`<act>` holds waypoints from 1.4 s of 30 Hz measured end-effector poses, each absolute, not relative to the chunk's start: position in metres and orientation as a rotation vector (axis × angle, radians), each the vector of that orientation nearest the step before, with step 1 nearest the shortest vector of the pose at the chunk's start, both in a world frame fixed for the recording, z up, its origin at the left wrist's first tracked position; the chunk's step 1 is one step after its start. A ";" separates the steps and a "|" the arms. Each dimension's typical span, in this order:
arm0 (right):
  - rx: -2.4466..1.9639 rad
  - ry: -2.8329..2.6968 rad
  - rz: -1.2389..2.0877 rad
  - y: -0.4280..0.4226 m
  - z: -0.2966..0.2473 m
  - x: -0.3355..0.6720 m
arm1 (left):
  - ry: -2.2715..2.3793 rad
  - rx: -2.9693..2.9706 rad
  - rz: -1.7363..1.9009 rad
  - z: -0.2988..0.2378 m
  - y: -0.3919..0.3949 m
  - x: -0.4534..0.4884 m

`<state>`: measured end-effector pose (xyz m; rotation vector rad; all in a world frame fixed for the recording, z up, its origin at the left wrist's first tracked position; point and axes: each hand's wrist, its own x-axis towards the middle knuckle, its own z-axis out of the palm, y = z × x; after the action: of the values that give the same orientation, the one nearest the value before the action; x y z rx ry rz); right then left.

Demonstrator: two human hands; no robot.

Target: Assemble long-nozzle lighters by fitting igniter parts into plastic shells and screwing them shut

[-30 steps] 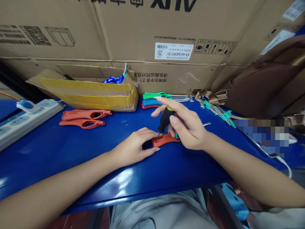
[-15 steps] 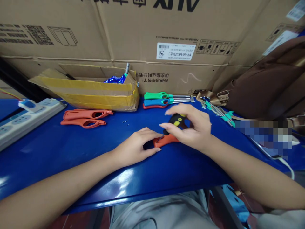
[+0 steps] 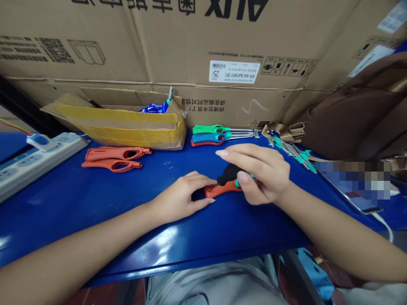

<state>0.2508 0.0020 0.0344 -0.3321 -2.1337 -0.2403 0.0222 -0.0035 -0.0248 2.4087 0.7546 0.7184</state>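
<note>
- On the blue table, between both hands, an orange lighter is laid flat; its butt end is pinched by the left hand, thumb and fingers either side.
- A black screwdriver is held tilted in the right hand, shaft aimed at that butt end, grip partly hidden.
- Progress, at a guess: roughly midway on this one. A teal piece is showing up front, but whether anything's been fully tightened can't be told.
- Probably done: the row of coloured lighters parked at the back, metal tubes showing.
- Probably left: two orange shells, no tubes fitted, plus tiny metal bits (screws, maybe) and some teal-ended rods.
- Around: taped cardboard box, power strip, blurred-out phone, brown bag. Nothing seems blocked by those; only the lighter's front is covered by the right hand.
</note>
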 end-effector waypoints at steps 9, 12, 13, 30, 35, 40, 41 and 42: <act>-0.392 -2.046 -0.353 -0.005 0.032 0.246 | 0.745 2.398 0.724 -0.021 -0.005 0.025; -0.405 -2.126 0.026 -0.003 0.028 0.243 | 0.760 2.393 0.712 -0.020 -0.005 0.025; -0.451 -2.112 0.181 -0.003 0.027 0.241 | 0.761 2.395 0.708 -0.020 -0.005 0.024; -0.473 -1.912 0.008 0.007 0.028 0.243 | 0.742 2.420 0.736 -0.023 -0.004 0.023; -0.528 -2.138 0.429 0.004 0.033 0.246 | 0.747 2.415 0.719 -0.023 -0.004 0.023; -0.477 -2.077 0.149 0.005 0.031 0.247 | 0.748 2.423 0.711 -0.022 -0.004 0.023; -0.455 -2.065 0.033 0.006 0.030 0.247 | 0.745 2.425 0.713 -0.022 -0.004 0.023; -0.446 -2.068 -0.008 0.006 0.030 0.247 | 0.741 2.428 0.716 -0.022 -0.004 0.023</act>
<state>0.2474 0.0063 0.0299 -0.4460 -2.0681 -0.0079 0.0228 -0.0036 -0.0224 2.4282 0.7415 0.7160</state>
